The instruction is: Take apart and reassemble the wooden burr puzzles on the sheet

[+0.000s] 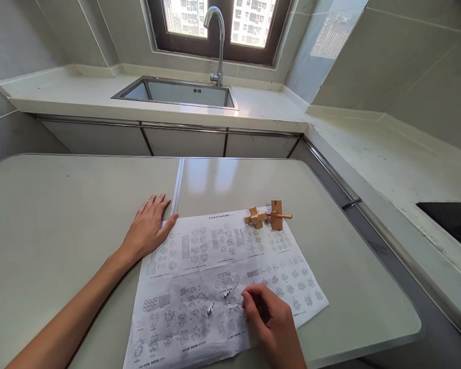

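A printed sheet (211, 269) is laid at a slant on the pale table (80, 220), and both hands are placed at it. Its far left corner is covered by the left hand (149, 225), which is opened flat, fingers spread on the table and thumb reaching over the paper; nothing is gripped by it. The right hand (268, 313) is held low over the near right part of the sheet, fingers curled and the tips of thumb and forefinger brought close together (whether anything is pinched there cannot be told). Just left of those tips, two small dark bits (210, 309) are seen on the print. Beyond the right hand, at the sheet's far right corner, a wooden burr (255, 218) is set beside a wooden plate (276, 221), which is crossed by a stick (287, 216). Farther off, a sink (176, 93) is overhung by a tap (220, 51).
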Tool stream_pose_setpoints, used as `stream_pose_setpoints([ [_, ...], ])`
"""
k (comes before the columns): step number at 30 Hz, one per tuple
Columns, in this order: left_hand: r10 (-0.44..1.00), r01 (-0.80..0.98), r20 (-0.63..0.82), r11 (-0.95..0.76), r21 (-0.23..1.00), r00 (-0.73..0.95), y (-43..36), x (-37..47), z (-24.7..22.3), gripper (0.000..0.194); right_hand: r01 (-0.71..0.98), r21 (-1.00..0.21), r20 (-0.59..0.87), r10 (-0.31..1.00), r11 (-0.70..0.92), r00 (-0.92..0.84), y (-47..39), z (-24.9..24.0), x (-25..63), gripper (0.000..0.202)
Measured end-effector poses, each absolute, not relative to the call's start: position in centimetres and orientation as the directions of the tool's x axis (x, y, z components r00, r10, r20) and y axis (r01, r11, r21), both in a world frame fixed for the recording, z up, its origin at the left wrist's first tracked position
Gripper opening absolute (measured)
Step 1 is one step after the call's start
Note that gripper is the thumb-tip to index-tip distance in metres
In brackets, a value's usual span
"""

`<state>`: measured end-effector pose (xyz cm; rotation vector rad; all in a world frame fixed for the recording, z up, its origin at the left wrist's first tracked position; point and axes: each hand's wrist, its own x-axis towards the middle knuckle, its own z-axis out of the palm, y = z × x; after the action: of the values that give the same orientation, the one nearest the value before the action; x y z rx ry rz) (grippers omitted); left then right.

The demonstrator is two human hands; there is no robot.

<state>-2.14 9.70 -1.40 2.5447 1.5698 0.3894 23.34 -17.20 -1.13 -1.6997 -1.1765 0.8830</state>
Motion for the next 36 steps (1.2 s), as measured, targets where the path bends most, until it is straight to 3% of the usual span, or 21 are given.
stream_pose_setpoints([
  [8,0.9,0.79,0.137,-0.43,0.436,0.414,6.7,-3.7,-0.1,0.065,0.428,-0.9,-0.022,0.99,-0.081,0.14,-17.3,-0.9,24.3,0.031],
  [15,0.884,0.769,0.138,-0.459,0.445,0.447,4.0,-5.6,-0.7,0.064,0.6,-0.796,0.035,0.996,0.075,-0.077,-16.0,1.4,27.6,0.022],
  [19,0.857,0.766,0.177,-0.512,0.389,0.484,3.9,-5.6,-1.2,0.066,0.791,-0.594,0.168,0.984,0.148,-0.058,-13.9,2.2,31.6,0.019],
  [23,0.861,0.768,0.19,-0.508,0.39,0.473,3.8,-5.5,-1.3,0.067,0.957,-0.29,0.269,0.959,-0.007,0.089,-10.8,2.5,35.7,0.027],
  [27,0.87,0.771,0.19,-0.491,0.404,0.455,3.5,-5.4,-1.1,0.065,0.981,0.049,0.108,0.978,-0.186,0.18,-7.9,3.3,37.7,0.039],
  [30,0.872,0.772,0.193,-0.488,0.407,0.45,3.4,-5.4,-1.1,0.065,0.952,0.248,-0.053,0.978,-0.181,0.2,-6.3,4.0,37.8,0.035],
  [36,0.876,0.78,0.172,-0.48,0.4,0.451,3.3,-5.5,-1.1,0.066,0.928,0.36,-0.241,0.951,-0.097,0.193,-4.8,4.6,37.4,0.031],
])
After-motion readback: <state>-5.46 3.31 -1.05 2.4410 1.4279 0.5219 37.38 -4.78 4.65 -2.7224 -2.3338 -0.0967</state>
